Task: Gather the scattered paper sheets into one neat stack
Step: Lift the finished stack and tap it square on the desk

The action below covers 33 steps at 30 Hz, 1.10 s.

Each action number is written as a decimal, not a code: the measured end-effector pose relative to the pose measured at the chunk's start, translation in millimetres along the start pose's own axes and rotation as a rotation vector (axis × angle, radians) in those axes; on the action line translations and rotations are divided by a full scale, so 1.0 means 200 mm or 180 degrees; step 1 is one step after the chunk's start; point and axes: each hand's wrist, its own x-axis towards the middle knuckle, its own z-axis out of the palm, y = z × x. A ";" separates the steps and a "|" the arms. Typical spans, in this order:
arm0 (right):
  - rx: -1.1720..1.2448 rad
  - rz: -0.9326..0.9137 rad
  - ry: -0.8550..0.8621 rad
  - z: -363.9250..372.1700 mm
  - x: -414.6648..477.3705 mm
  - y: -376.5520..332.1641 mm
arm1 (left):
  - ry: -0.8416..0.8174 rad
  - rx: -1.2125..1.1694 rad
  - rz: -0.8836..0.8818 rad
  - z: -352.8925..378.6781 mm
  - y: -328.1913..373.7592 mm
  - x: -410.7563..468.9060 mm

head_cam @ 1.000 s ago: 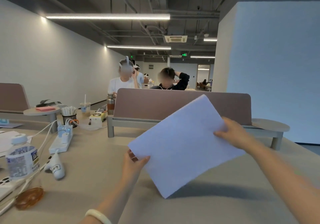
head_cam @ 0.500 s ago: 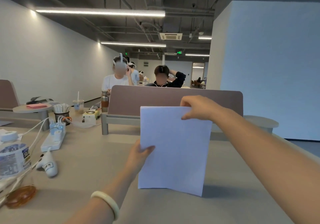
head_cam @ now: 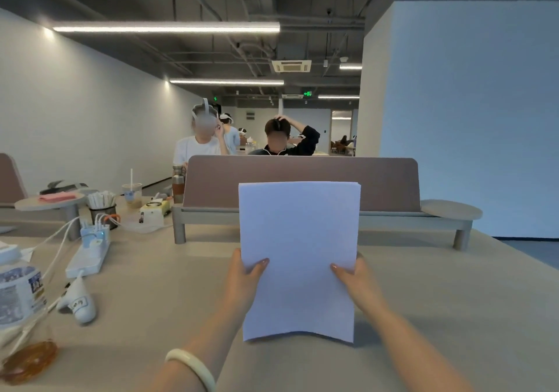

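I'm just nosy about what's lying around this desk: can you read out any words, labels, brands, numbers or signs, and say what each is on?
Nothing here can be read for sure.
Bottle label: blue print, too blurred to read.
Sticker on the white device: dark handwritten marks, illegible.
Green ceiling sign: lit, too small to read.
Drink cup: blue mark, too small to read.
Paper sheets: the side in view is blank.

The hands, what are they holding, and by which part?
The paper stack, upright: left hand pinches its left edge, right hand its right edge.
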 end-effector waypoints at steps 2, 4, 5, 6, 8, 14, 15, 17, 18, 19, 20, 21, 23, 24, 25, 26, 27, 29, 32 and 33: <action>0.0093 -0.0023 0.0086 0.01 0.01 -0.01 | -0.0008 -0.0006 0.0011 0.00 0.03 0.00; 0.0093 0.0052 0.0091 0.03 0.01 0.03 | -0.0033 0.0066 -0.0004 -0.01 0.00 -0.01; 0.0096 0.0096 0.0105 0.04 0.00 0.07 | -0.0042 0.0089 -0.0001 0.00 -0.02 -0.01; 0.0096 0.0121 0.0118 0.04 0.00 0.10 | -0.0033 0.0098 -0.0029 0.00 -0.03 -0.02; 0.0100 0.0142 0.0133 0.05 0.00 0.14 | 0.0004 0.0050 -0.0077 0.01 -0.05 -0.02; -0.0018 0.0228 -0.0039 0.06 -0.03 0.26 | 0.0037 0.0003 -0.0121 0.01 -0.03 -0.03; -0.0057 0.0227 -0.0045 0.07 -0.04 0.26 | 0.0025 -0.0002 -0.0111 0.01 -0.03 -0.03; -0.0103 0.0292 -0.0038 0.06 -0.03 0.22 | -0.0004 -0.0071 -0.0081 0.01 -0.03 -0.03; -0.0182 0.0259 -0.0020 0.04 -0.01 0.18 | -0.0023 -0.0107 -0.0044 0.01 -0.02 -0.03; -0.0346 0.0137 -0.0026 0.01 0.02 0.13 | 0.0005 -0.0157 -0.0012 0.00 -0.01 -0.04; -0.0605 -0.0032 -0.0054 -0.03 0.06 0.06 | 0.0129 -0.0191 -0.0010 -0.01 0.02 -0.04; -0.0948 -0.0212 -0.0137 -0.07 0.11 -0.01 | 0.0338 -0.0247 -0.0042 -0.04 0.04 -0.04; -0.1832 -0.0513 -0.0441 -0.15 0.17 -0.18 | 0.0872 -0.0081 -0.0101 -0.13 0.08 0.00; -0.2208 -0.0633 -0.0623 -0.18 0.20 -0.27 | 0.1037 0.0127 -0.0112 -0.18 0.08 0.02; -0.2514 -0.0757 -0.0797 -0.18 0.22 -0.35 | 0.1077 0.0328 -0.0062 -0.22 0.08 0.03; -0.2831 -0.0853 -0.0934 -0.17 0.23 -0.41 | 0.0980 0.0472 -0.0001 -0.24 0.08 0.04; -0.3177 -0.0918 -0.1054 -0.15 0.23 -0.45 | 0.0761 0.0492 0.0032 -0.25 0.07 0.04; -0.3725 -0.1000 -0.1277 -0.08 0.22 -0.50 | 0.0159 0.0287 0.0008 -0.25 0.02 0.03; -0.3973 -0.0927 -0.1481 -0.01 0.19 -0.50 | -0.0098 -0.0001 -0.0151 -0.25 -0.06 -0.03; -0.3928 -0.0945 -0.1496 -0.01 0.19 -0.48 | -0.0045 -0.0103 -0.0196 -0.25 -0.07 -0.05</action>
